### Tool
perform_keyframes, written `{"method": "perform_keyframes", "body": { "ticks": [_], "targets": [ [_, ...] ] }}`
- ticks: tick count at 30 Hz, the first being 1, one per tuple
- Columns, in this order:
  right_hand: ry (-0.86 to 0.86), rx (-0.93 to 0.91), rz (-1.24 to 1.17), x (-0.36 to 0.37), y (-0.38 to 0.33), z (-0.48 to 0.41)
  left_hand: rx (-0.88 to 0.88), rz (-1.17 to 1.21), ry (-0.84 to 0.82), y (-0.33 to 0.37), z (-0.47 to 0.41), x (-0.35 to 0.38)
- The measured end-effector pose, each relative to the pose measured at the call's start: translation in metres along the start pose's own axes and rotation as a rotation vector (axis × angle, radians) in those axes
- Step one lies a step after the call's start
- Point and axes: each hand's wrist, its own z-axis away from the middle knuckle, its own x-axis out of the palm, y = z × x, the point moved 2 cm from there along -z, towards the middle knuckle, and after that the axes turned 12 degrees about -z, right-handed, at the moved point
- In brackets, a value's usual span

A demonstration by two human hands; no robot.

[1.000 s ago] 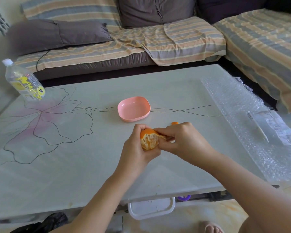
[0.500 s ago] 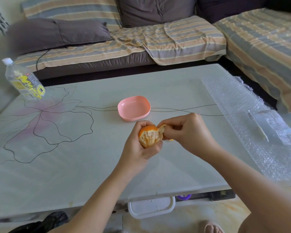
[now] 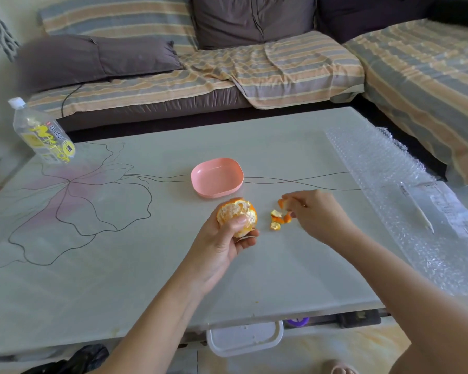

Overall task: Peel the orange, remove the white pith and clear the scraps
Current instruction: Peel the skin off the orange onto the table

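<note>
Right hand: moved to orange peel scraps mid-frame; grip unclear.
Left hand: you grip the half-peeled round orange.

Table top looks like smooth, glossy stone or glass with a printed flower outline. The pink dish is plastic, kinda satin, not shiny. Bottle at the far left corner is clear plastic with a glossy label. Bubble wrap along the right edge is clear, bumpy and shiny. The orange is mostly matt, fuzzy pith, and the peel scraps are pale inside. Sofa cover is striped cloth, cushions a matt dark fabric.
</note>
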Motion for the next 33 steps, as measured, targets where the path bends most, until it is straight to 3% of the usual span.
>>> {"method": "perform_keyframes", "body": {
  "ticks": [3, 8, 12, 22, 33],
  "targets": [
    [-0.055, -0.013, 0.120, 0.000, 0.000, 0.002, -0.075, 0.057, -0.011, -0.002, 0.000, 0.001],
    [-0.132, -0.194, -0.167, 0.005, -0.022, 0.015, -0.061, -0.004, -0.002, -0.003, -0.002, 0.000],
    [-0.181, -0.344, -0.198, 0.013, -0.028, 0.025, -0.019, -0.109, -0.003, -0.005, -0.002, -0.002],
    [-0.098, -0.589, 0.096, 0.018, -0.036, 0.036, 0.038, -0.266, 0.073, -0.013, -0.002, 0.002],
    [0.002, -0.691, 0.084, 0.020, -0.036, 0.037, 0.067, -0.246, 0.035, -0.010, -0.001, 0.002]
  ]
}}
